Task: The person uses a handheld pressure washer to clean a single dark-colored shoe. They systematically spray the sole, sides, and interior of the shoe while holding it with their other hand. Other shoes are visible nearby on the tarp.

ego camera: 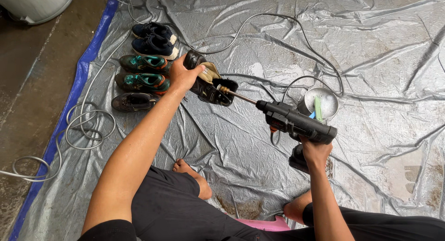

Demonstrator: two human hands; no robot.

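While my left hand (181,76) clamps the black shoe (209,85), my right hand (315,150) grips the spray gun (292,123), nozzle inside the shoe; recoil could twist it free.

Grey tarp (371,46), 5 shoes (143,65), hose (88,125), bowl (320,104)

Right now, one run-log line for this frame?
left hand: holds black shoe | right hand: grips black spray gun, nozzle at shoe opening | nearby: five shoes in row, metal bowl, grey tarp

5 shoes (143,60) left on tarp (371,46); bowl (321,103) right.
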